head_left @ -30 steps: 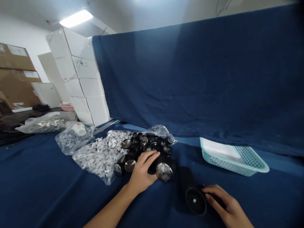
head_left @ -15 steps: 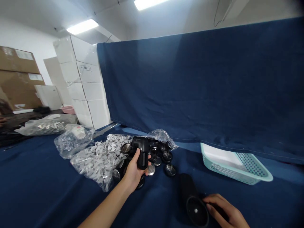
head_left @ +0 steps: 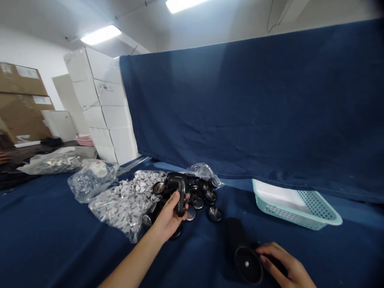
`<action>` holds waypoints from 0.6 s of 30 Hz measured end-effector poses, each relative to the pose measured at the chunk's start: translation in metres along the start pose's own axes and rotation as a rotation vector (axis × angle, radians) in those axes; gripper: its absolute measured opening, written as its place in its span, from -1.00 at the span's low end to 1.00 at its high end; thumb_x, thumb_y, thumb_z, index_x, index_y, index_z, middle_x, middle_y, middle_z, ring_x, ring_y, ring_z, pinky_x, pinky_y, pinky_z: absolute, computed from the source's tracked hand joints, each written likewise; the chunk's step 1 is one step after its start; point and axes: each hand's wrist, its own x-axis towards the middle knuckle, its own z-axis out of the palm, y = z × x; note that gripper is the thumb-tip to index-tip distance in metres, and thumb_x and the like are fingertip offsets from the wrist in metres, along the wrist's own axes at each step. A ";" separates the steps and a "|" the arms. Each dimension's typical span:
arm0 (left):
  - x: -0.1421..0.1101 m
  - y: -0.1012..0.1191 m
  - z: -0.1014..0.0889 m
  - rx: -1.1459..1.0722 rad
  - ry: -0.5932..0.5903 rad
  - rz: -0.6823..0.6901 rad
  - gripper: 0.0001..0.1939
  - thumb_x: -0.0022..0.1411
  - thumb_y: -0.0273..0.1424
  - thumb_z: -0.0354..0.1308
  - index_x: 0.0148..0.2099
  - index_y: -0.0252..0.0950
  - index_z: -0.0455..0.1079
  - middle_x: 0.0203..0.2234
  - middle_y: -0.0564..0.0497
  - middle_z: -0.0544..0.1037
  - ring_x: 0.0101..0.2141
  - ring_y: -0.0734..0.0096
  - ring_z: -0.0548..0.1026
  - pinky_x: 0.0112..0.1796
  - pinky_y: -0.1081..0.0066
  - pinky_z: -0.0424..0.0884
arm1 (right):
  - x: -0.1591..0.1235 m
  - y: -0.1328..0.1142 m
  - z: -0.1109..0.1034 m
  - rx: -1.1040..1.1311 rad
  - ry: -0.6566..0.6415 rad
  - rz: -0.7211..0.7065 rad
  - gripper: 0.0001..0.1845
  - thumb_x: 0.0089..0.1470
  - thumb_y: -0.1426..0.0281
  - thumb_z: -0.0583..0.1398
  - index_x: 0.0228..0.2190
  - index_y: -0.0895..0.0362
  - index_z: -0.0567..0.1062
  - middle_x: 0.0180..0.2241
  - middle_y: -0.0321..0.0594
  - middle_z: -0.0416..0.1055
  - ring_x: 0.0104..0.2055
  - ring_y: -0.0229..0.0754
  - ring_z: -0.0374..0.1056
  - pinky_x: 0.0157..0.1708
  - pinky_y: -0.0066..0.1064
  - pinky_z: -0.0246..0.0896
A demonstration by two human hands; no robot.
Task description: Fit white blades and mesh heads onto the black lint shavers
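Observation:
My left hand [head_left: 168, 218] is wrapped round the slim handle of a black L-shaped handheld device [head_left: 176, 181], its thick head pointing left. Below and around it lies a pile of round black caps with silver faces, one silver mesh disc [head_left: 191, 213] close to my fingers. At the lower right, my right hand [head_left: 285, 266] has its thumb and finger closed at the rim of a dark cylinder [head_left: 237, 236]. The cylinder's round end [head_left: 248, 265] faces me and shows a white dot in its middle. My other right fingers are partly hidden.
Left of the caps lies a clear bag of small grey-white parts [head_left: 123, 206], with more plastic bags [head_left: 93, 180] behind it. A mint-green basket [head_left: 294, 216] with a white sheet inside stands at the right. White boxes [head_left: 111, 116] and a blue cloth screen [head_left: 240, 104] rise behind.
The black device has turned in my left hand, so its handle now shows narrow and edge-on. My right hand and the cylinder stay nearly where they were.

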 end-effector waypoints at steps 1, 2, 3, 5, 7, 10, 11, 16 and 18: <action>0.000 0.000 0.000 -0.007 -0.002 -0.003 -0.63 0.13 -0.23 0.30 -0.08 -0.30 0.37 -0.22 -0.08 0.50 -0.47 0.46 0.44 -0.61 0.50 0.32 | 0.000 0.000 0.000 0.002 0.001 0.002 -0.74 0.19 0.18 0.12 -0.25 0.04 0.53 -0.23 -0.15 0.50 -0.17 -0.11 0.46 -0.14 -0.39 0.37; 0.000 0.000 -0.001 -0.015 -0.009 -0.004 -0.63 0.13 -0.25 0.31 -0.06 -0.30 0.37 -0.21 -0.09 0.50 -0.45 0.45 0.45 -0.59 0.49 0.34 | 0.000 0.000 0.000 0.004 0.005 0.002 -0.74 0.19 0.18 0.12 -0.25 0.04 0.53 -0.24 -0.15 0.50 -0.17 -0.11 0.46 -0.14 -0.39 0.38; 0.000 -0.001 -0.001 -0.024 -0.021 -0.003 -0.62 0.13 -0.28 0.31 -0.04 -0.29 0.36 -0.19 -0.10 0.50 -0.43 0.43 0.46 -0.57 0.48 0.34 | 0.000 0.000 0.000 0.006 0.009 -0.003 -0.74 0.18 0.18 0.12 -0.26 0.04 0.54 -0.24 -0.15 0.50 -0.18 -0.11 0.46 -0.15 -0.39 0.38; 0.000 -0.001 -0.003 -0.041 -0.054 0.004 -0.60 0.14 -0.32 0.31 0.00 -0.27 0.35 -0.16 -0.12 0.50 -0.38 0.39 0.47 -0.56 0.47 0.34 | 0.001 0.000 0.000 0.008 0.019 -0.013 -0.74 0.18 0.19 0.13 -0.26 0.04 0.54 -0.25 -0.16 0.51 -0.20 -0.11 0.47 -0.17 -0.40 0.38; 0.000 -0.001 -0.004 -0.050 -0.095 0.013 -0.60 0.15 -0.35 0.31 0.03 -0.25 0.34 -0.14 -0.12 0.49 -0.33 0.35 0.48 -0.55 0.46 0.34 | 0.001 0.000 -0.001 0.005 0.016 -0.022 -0.75 0.17 0.20 0.13 -0.26 0.04 0.55 -0.26 -0.17 0.51 -0.20 -0.12 0.47 -0.18 -0.41 0.38; 0.000 -0.001 -0.004 -0.051 -0.145 0.017 -0.55 0.12 -0.40 0.33 0.05 -0.22 0.33 -0.12 -0.12 0.49 -0.27 0.30 0.49 -0.52 0.44 0.35 | 0.002 0.000 -0.001 0.003 -0.001 -0.018 -0.76 0.18 0.21 0.13 -0.25 0.03 0.54 -0.26 -0.19 0.51 -0.20 -0.14 0.47 -0.17 -0.42 0.37; 0.000 -0.001 -0.004 -0.050 -0.154 0.017 -0.52 0.10 -0.41 0.35 0.06 -0.22 0.32 -0.11 -0.12 0.49 -0.26 0.29 0.49 -0.52 0.44 0.36 | 0.002 0.000 -0.001 0.004 -0.008 -0.014 -0.76 0.18 0.21 0.12 -0.24 0.03 0.54 -0.26 -0.19 0.51 -0.20 -0.14 0.47 -0.16 -0.42 0.37; -0.004 -0.003 0.001 -0.026 -0.129 0.027 -0.41 0.03 -0.42 0.40 0.11 -0.21 0.30 -0.15 -0.13 0.53 -0.37 0.37 0.49 -0.54 0.46 0.36 | 0.002 -0.001 -0.001 0.007 -0.027 0.003 -0.74 0.20 0.19 0.10 -0.24 0.04 0.53 -0.25 -0.17 0.50 -0.18 -0.13 0.45 -0.14 -0.39 0.35; -0.005 -0.003 0.003 -0.011 -0.086 0.025 -0.44 0.05 -0.40 0.39 0.10 -0.22 0.33 -0.21 -0.11 0.55 -0.48 0.45 0.46 -0.58 0.51 0.32 | 0.002 -0.002 -0.001 0.009 -0.027 0.006 -0.73 0.20 0.19 0.10 -0.24 0.04 0.52 -0.24 -0.17 0.49 -0.17 -0.13 0.45 -0.14 -0.39 0.35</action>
